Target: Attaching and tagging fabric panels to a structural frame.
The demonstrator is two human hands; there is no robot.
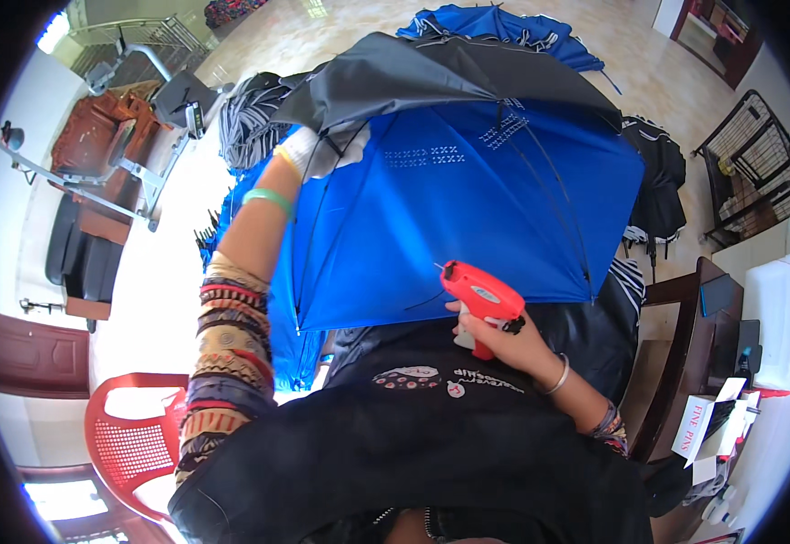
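A blue umbrella canopy [377, 245] with thin dark ribs lies spread over my lap, its dark grey outer fabric [395, 77] folded over the far side. My left hand [331, 154], in a white glove, grips the umbrella near a rib at the far left; its fingertips are partly hidden by fabric and ribs. My right hand [517, 346] is wrapped round the handle of a red tagging gun [481, 290]. The gun's thin needle points up and left, over the near part of the blue fabric.
More umbrellas lie around: a blue pile [504, 27] at the far side, striped black ones [254, 122] at left, black ones [658, 177] at right. A red plastic chair [132, 440] stands near left. A dark wooden table [676, 363] and an opened white box [694, 426] are at right.
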